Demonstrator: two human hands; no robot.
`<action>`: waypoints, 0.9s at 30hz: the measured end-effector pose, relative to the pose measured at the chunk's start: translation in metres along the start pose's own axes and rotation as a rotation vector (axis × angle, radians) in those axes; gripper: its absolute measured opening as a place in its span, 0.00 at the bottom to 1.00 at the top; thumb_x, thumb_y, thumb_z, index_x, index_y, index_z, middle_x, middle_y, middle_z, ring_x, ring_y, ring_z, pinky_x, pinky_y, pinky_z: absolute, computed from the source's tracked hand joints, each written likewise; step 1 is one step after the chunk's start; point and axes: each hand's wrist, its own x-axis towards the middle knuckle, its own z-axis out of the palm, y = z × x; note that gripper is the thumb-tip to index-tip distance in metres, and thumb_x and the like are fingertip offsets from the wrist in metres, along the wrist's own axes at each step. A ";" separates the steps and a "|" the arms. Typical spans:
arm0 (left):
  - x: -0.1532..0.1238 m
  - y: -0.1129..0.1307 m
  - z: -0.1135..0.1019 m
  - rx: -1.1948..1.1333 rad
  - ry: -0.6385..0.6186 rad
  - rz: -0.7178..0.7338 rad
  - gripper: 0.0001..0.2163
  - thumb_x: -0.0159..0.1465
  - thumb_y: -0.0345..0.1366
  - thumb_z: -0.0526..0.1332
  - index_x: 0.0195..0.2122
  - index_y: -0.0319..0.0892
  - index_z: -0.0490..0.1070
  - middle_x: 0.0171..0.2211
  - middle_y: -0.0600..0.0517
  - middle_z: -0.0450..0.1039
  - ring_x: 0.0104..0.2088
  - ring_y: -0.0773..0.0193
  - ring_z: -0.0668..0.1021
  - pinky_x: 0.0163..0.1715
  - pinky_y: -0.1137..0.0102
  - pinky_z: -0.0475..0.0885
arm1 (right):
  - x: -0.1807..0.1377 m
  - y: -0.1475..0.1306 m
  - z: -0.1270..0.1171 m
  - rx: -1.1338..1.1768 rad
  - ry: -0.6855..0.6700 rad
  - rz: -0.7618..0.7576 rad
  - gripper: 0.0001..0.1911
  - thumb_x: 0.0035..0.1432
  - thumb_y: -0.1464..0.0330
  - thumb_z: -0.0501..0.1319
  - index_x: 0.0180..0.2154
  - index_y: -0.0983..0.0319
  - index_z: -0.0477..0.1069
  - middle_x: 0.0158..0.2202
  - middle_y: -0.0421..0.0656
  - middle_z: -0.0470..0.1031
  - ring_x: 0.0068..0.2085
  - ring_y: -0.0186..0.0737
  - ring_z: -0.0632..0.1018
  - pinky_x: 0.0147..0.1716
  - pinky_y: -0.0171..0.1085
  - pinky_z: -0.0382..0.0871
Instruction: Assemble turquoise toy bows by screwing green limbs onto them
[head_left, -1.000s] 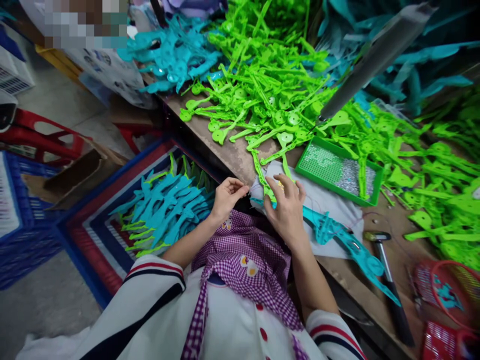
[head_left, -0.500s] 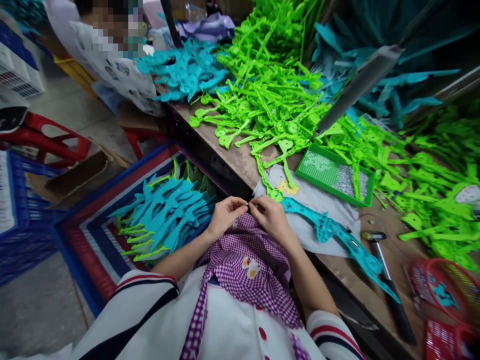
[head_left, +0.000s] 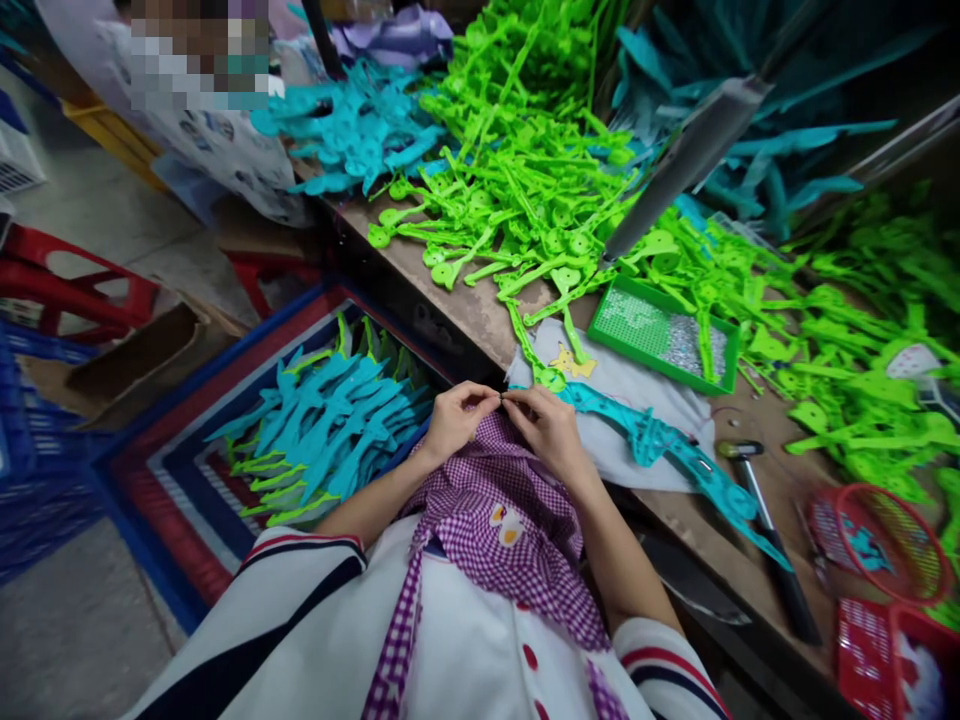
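Observation:
My left hand (head_left: pixel 459 425) and my right hand (head_left: pixel 546 428) meet fingertip to fingertip above my purple checked apron (head_left: pixel 510 500). Both pinch around something tiny and dark that I cannot make out. Just right of my right hand, a long turquoise plastic part (head_left: pixel 645 430) lies on a grey cloth (head_left: pixel 600 460) at the table's edge. A lime green plastic arm (head_left: pixel 551 378) touches that part's near end. Behind it stands a green tray (head_left: pixel 664 335) holding small shiny metal pieces, with a green part lying across it.
Lime green parts (head_left: pixel 525 190) are heaped over the table, beside turquoise parts (head_left: pixel 360 120). A grey post (head_left: pixel 682 165) rises among them. A hammer (head_left: pixel 772 540) and red baskets (head_left: pixel 877 545) lie right. At left, a blue-rimmed crate (head_left: pixel 142 560) holds turquoise-and-green assemblies (head_left: pixel 330 420). A person (head_left: pixel 202 130) sits beyond.
The whole view has shifted slightly, with the table things appearing a little further left and up. My hands stay pinched together in nearly the same pose.

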 end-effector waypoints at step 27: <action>0.127 -0.021 -0.003 0.203 -0.140 0.222 0.07 0.66 0.29 0.62 0.43 0.41 0.79 0.44 0.48 0.80 0.42 0.63 0.82 0.43 0.68 0.78 | 0.110 0.045 -0.036 0.157 -0.140 0.497 0.16 0.49 0.57 0.64 0.31 0.64 0.75 0.23 0.38 0.69 0.24 0.30 0.65 0.27 0.35 0.58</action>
